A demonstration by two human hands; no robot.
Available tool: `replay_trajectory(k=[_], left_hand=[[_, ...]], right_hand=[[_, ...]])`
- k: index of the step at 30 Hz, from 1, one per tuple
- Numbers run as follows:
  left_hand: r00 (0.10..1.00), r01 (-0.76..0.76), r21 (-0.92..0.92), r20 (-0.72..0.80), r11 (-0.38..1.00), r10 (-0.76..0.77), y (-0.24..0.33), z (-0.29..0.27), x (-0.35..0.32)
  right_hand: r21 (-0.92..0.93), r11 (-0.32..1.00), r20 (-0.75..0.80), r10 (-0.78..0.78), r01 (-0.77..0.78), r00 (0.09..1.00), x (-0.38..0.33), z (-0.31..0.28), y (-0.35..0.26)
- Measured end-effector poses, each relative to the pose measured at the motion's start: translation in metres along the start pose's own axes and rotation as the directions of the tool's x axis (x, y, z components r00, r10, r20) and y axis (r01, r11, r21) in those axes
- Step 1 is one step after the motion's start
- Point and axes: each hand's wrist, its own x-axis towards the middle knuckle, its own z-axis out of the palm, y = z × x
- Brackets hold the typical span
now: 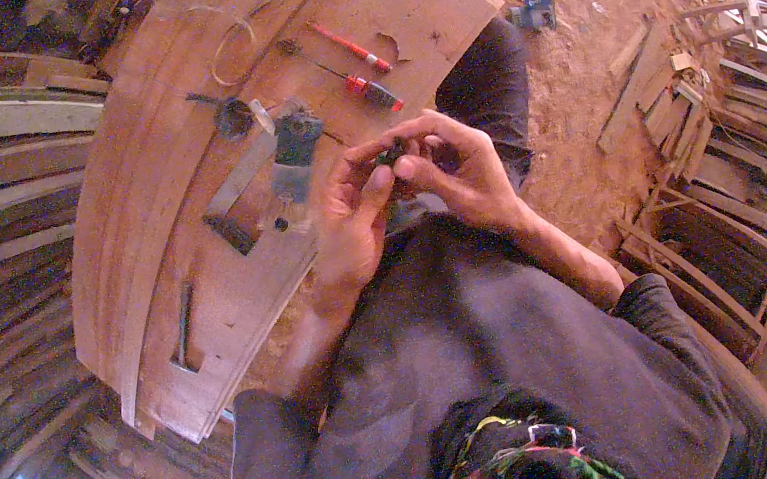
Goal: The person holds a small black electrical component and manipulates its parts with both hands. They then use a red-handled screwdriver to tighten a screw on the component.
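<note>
The small dark part (392,152) pinched between the left hand (351,214) and right hand (453,172) is mostly covered by fingertips and too small to identify, and the blue tool (536,8) on the floor is blurred.

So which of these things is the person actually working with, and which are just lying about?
In use:
left hand and right hand, both pinching one small dark part, too small to identify.

Lying about:
two red-handled screwdrivers on the wooden board; grey metal lock body; round dark metal piece; blue power tool on the dirt floor; stacked wooden frames.
</note>
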Motion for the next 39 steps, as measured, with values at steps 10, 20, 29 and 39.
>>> replay_trajectory(k=[10, 20, 29, 39], left_hand=[[0.877, 0.254, 0.529, 0.227, 0.81, -0.424, 0.046, -0.034, -0.014], [0.979, 0.134, 0.304, 0.104, 0.943, -0.173, 0.022, -0.019, -0.03], [0.992, 0.078, -0.004, 0.098, 0.997, -0.077, 0.013, -0.015, -0.027], [0.97, 0.183, -0.087, 0.181, 0.979, -0.165, 0.016, -0.009, -0.038]], right_hand=[[-0.399, 0.843, 0.444, -0.166, 0.361, 0.88, -0.004, -0.022, -0.016], [-0.395, 0.725, 0.391, -0.423, 0.564, 0.817, 0.003, -0.018, -0.013], [-0.023, 0.999, 0.308, -0.02, 0.029, 0.951, 0.004, -0.009, -0.016], [0.339, 0.872, 0.381, 0.215, -0.353, 0.899, -0.002, -0.003, -0.028]])
